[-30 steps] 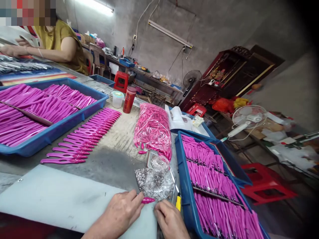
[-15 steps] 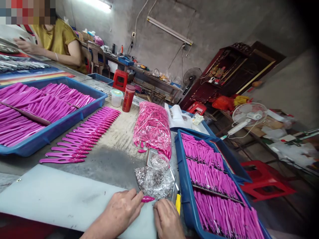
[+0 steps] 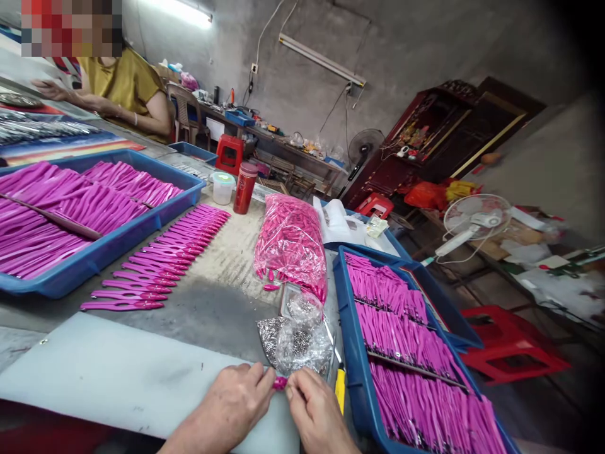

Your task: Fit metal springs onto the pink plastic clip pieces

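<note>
On the pale board (image 3: 142, 369), my left hand (image 3: 241, 394) is closed round a slim piece, mostly hidden, whose glossy pink tip (image 3: 280, 383) sticks out between my hands. My right hand (image 3: 314, 403) pinches right at that tip; anything small between its fingers is too hidden to make out. Just beyond lie small metal pins (image 3: 271, 334) and a crumpled clear plastic bag (image 3: 302, 347) with more of them. Across the table runs a row of purple tweezer-like pieces with pink tips (image 3: 155, 271).
A blue tray (image 3: 182, 200) of purple pieces stands left, another blue tray (image 3: 347, 340) right. A clear bag of pink tips (image 3: 290, 246) sits mid-table near a red bottle (image 3: 245, 188). A yellow-handled tool (image 3: 340, 388) lies by my right hand. Another person (image 3: 127, 88) sits far left.
My right hand has moved up and left to meet the pink tip, closing the gap between my hands. Less of the tip shows now. The view has shifted slightly.
</note>
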